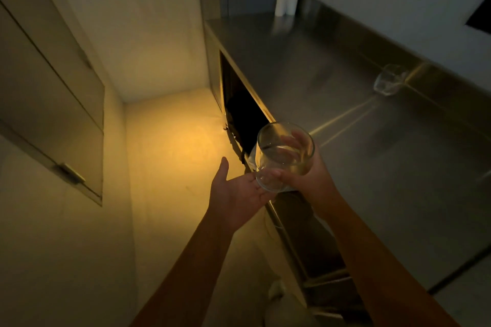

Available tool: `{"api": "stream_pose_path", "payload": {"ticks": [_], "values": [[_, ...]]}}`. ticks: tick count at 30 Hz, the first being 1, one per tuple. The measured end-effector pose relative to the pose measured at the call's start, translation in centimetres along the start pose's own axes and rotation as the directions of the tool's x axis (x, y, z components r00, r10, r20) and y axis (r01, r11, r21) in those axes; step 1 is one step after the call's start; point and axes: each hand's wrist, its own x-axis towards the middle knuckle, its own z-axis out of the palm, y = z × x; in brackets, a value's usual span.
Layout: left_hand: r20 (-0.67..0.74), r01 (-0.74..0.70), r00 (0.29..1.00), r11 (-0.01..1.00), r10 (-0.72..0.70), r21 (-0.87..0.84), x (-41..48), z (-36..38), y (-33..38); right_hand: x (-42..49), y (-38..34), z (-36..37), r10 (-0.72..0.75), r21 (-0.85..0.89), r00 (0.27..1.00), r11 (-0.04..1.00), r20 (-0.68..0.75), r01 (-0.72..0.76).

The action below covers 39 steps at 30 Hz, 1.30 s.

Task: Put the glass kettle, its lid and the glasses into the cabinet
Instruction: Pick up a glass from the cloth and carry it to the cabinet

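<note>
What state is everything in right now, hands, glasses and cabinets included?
Held glass: looks empty, gripped by the right hand.
Left hand: open, palm up, fingers at the held glass's base.
Second glass: on the counter by the back wall, untouched.
Under-counter cabinet: open, dark inside.
Wall cabinet: doors shut.
White rolls: upright on the counter.

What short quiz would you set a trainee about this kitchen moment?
1. True or false: the right hand grips the round glass.
2. Multiple choice: the left hand is A) gripping a lid, B) open, palm up by the round glass's base, C) out of view.
3. Short answer: where is the other glass piece?

Key: 1 true; 2 B; 3 on the steel counter.
</note>
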Motion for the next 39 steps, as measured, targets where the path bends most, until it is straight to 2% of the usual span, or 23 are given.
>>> {"api": "stream_pose_path", "payload": {"ticks": [8,13,24,31,39], "values": [[-0.061,-0.034,0.997,0.998,0.037,0.054,8.2,0.6,7.5,11.7,1.2,0.2,-0.021,0.034,1.0,0.999,0.014,0.02],[-0.037,-0.053,0.998,0.997,0.055,0.06,14.7,3.0,13.5,21.0,0.4,-0.7,-0.057,0.057,0.998,0.997,0.015,0.056],[-0.045,-0.132,0.991,0.988,0.128,-0.082,23.8,4.5,25.2,36.6,-0.9,0.2,-0.073,0.087,0.994,0.994,0.078,0.066],[-0.063,-0.116,0.992,0.985,0.109,-0.126,28.0,2.0,33.1,44.7,0.5,4.2,-0.044,0.065,0.996,0.997,0.076,0.039],[-0.08,-0.089,0.993,0.994,0.084,-0.067,31.7,-0.3,47.4,56.1,-1.3,12.7,-0.038,0.037,0.999,0.999,0.033,0.036]]}}
